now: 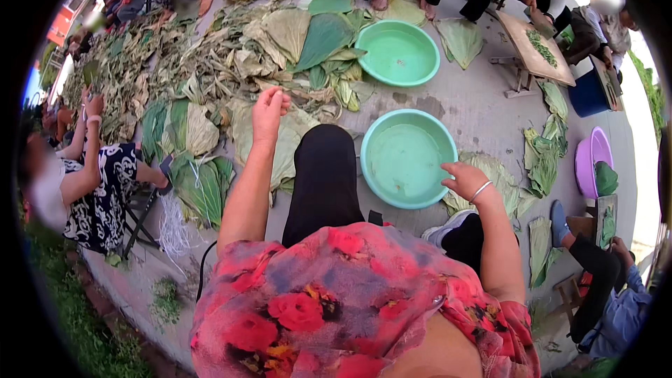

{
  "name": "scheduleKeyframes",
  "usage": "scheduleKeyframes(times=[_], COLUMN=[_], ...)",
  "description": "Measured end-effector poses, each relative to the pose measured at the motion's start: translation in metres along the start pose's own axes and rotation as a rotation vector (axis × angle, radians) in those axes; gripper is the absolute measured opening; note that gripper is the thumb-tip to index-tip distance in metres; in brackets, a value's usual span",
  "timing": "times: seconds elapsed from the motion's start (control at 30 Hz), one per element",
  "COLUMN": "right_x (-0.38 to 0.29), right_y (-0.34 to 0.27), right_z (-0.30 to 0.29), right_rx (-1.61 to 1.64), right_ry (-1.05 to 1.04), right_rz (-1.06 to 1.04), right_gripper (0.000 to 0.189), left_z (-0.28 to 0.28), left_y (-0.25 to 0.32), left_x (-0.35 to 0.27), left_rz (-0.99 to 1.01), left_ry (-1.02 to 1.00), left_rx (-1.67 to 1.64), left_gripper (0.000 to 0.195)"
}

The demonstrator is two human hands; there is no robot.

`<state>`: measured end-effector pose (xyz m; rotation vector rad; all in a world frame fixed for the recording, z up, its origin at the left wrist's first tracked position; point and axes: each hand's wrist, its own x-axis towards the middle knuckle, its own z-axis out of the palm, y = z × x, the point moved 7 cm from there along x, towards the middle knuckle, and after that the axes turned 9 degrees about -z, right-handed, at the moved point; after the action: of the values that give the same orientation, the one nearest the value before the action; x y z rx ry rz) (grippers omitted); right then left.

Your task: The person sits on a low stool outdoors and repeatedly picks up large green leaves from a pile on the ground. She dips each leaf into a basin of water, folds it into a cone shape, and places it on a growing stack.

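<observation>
My left hand [270, 113] is raised above the edge of the leaf heap, its fingers curled together and nothing visible in them. A bracelet circles my right wrist. My right hand [467, 181] is at the right rim of the nearer green plastic basin [370, 160], thumb and forefinger a little apart. I cannot tell whether it touches the rim. The basin holds shallow liquid with a few small bits in it. Beyond it stands a second green basin [404, 80] with a small clump at its bottom. Large pale leaves [488, 170] lie on the ground by my right hand.
A long heap of dried leaves [194, 58] spreads ahead and left. Beside a seated person [100, 184] lie tied green leaves [202, 189] and white string [173, 226]. At right are a board with chopped greens [541, 50], a purple basin [585, 168] and other seated people.
</observation>
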<state>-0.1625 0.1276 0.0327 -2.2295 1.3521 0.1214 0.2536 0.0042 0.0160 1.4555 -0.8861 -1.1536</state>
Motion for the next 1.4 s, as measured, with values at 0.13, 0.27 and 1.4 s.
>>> scheduleKeyframes(times=[0.13,0.27,1.4], right_x=[-0.008,-0.007,0.014], right_y=[-0.001,-0.001,0.02], right_z=[0.017,0.03,0.077], right_rx=[0.079,0.027,-0.031], right_ry=[-0.03,-0.157,-0.342], right_rz=[0.02,0.088,0.12], right_gripper=[0.036,0.036,0.031], left_z=[-0.131,-0.213,-0.216], left_y=[-0.117,-0.249,-0.359], left_x=[-0.042,-0.105,-0.062], left_rz=[-0.412,-0.782,-0.885], left_ry=[0.379,0.628,0.793], left_rx=[0.021,-0.068,0.057], left_gripper=[0.015,0.013,0.025])
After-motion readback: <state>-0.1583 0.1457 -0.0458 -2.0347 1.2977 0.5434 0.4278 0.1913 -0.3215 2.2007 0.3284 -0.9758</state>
